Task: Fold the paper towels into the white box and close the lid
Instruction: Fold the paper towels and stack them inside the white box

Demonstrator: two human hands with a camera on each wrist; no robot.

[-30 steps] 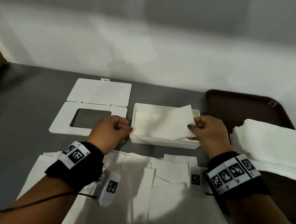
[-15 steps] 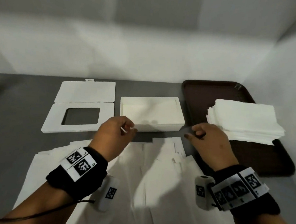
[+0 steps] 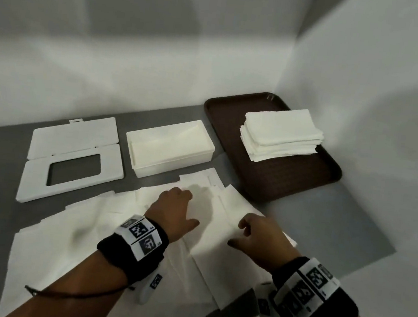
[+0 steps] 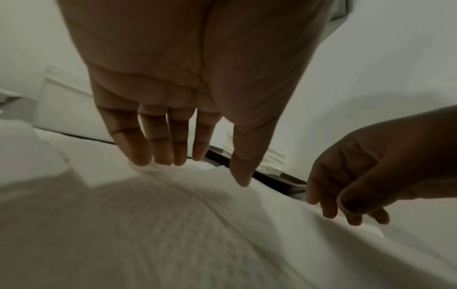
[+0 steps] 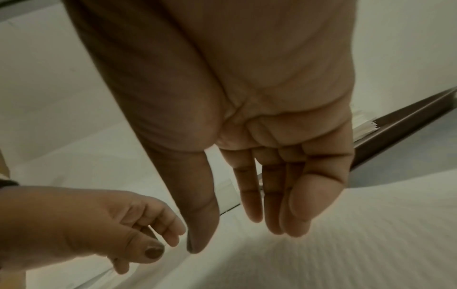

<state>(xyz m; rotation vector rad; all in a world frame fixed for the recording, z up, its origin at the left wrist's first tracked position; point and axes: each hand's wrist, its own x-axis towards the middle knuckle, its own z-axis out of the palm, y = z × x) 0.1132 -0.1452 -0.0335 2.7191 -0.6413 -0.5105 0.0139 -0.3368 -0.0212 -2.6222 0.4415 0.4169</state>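
Note:
The white box (image 3: 169, 146) stands open at the back centre of the grey table with a paper towel lying flat inside. Its lid (image 3: 73, 154) lies to the left, flap open. Several unfolded paper towels (image 3: 106, 240) are spread in front of the box. My left hand (image 3: 175, 210) reaches over them, its straight fingers (image 4: 160, 156) touching the sheet's far edge. My right hand (image 3: 251, 233) hovers just to the right, with relaxed fingers (image 5: 287, 215) low over the towel. Neither hand holds anything.
A brown tray (image 3: 300, 183) sits at the right against the wall corner, carrying a stack of folded towels (image 3: 281, 133). White walls close off the back and the right side. Bare grey table (image 3: 324, 227) shows right of the spread towels.
Both hands let go of the towel at the box and drew back over the spread towels. That towel now lies in the box. The head view has turned right.

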